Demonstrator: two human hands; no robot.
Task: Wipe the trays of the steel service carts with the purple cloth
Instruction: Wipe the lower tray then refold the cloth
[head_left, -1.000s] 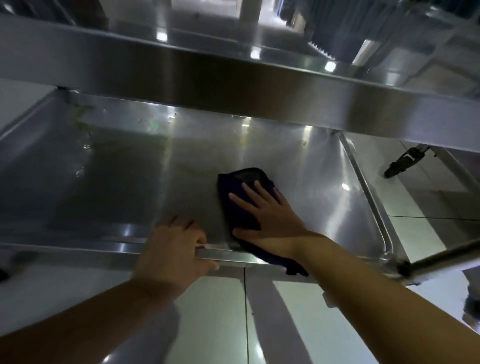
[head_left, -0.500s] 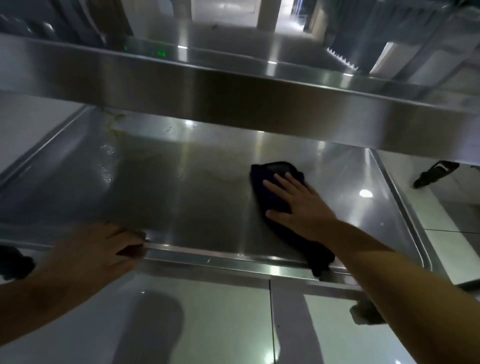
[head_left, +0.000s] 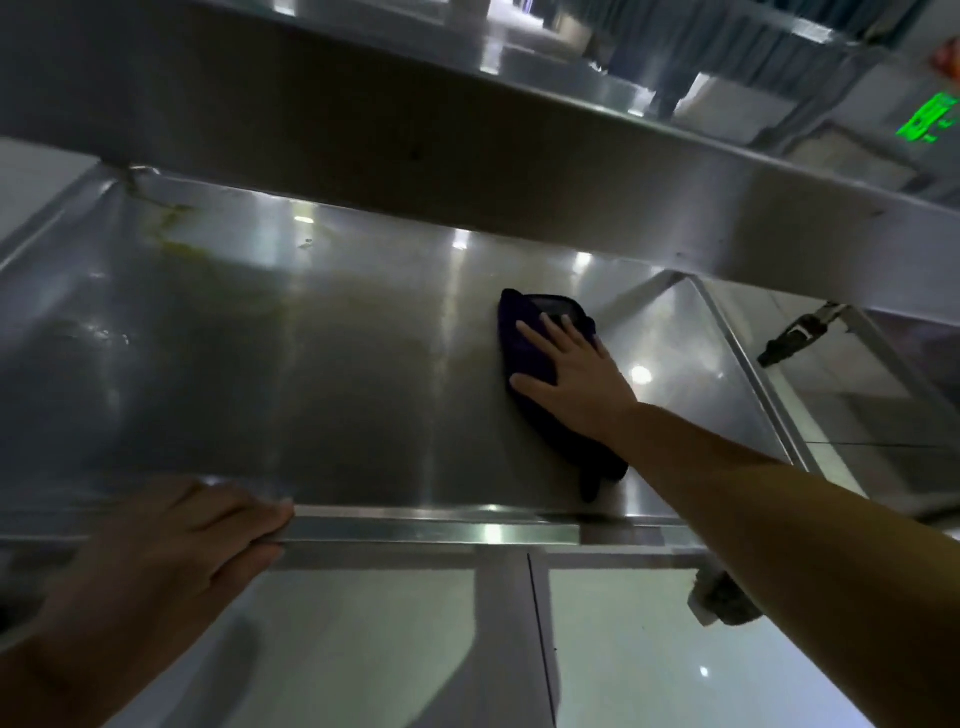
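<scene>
Your right hand lies flat with fingers spread on the purple cloth, pressing it onto the floor of the lower tray right of the frame's centre. The cloth is dark, soft and bunched, its far end rounded above your fingertips and a limp tail trailing down toward the tray's near rim under your wrist. Your left hand at the lower left curls over that near rim, fingers wrapped on the folded steel lip; it is blurred, so how firmly it grips you cannot tell. The tray is smooth brushed steel with a dull sheen, shallow sloped walls and a rounded corner at the right. A yellowish smear and a few droplets mark its upper left part. Left of the cloth the tray floor is a broad bare stretch; to the right, only a narrow strip lies between the cloth and the sloping right wall. The upper tray's edge crosses the upper frame as a thick steel band overhanging the far side. Glossy floor tiles show below the rim.
</scene>
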